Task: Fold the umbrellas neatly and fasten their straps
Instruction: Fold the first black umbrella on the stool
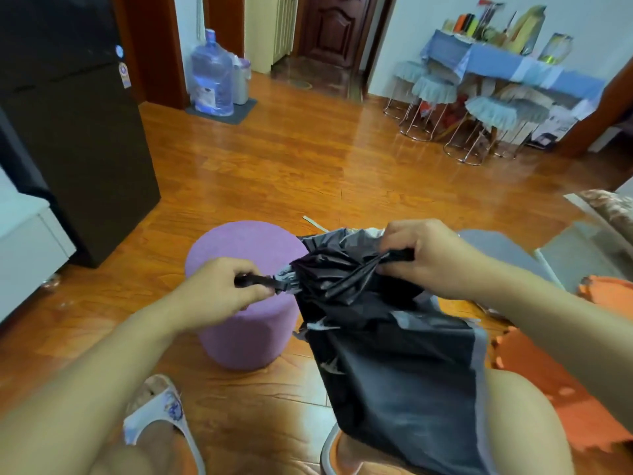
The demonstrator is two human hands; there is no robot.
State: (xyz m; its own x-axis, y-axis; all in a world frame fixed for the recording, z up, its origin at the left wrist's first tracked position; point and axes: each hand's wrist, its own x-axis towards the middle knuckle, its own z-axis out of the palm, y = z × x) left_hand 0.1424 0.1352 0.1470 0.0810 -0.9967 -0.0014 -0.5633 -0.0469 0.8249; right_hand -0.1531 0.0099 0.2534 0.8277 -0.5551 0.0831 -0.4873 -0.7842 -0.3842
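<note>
Two hands hold one black umbrella (376, 320) above a purple stool (239, 248) and the wooden floor (291, 159). The left hand (219, 293) grips its handle; the right hand (421, 255) pinches the bunched canopy at the other end, loose fabric hanging over the knee.

black umbrella (394, 354), purple stool (239, 323), orange mat (582, 406).

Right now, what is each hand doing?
Left hand: grips the umbrella handle.
Right hand: pinches the black umbrella canopy.
</note>
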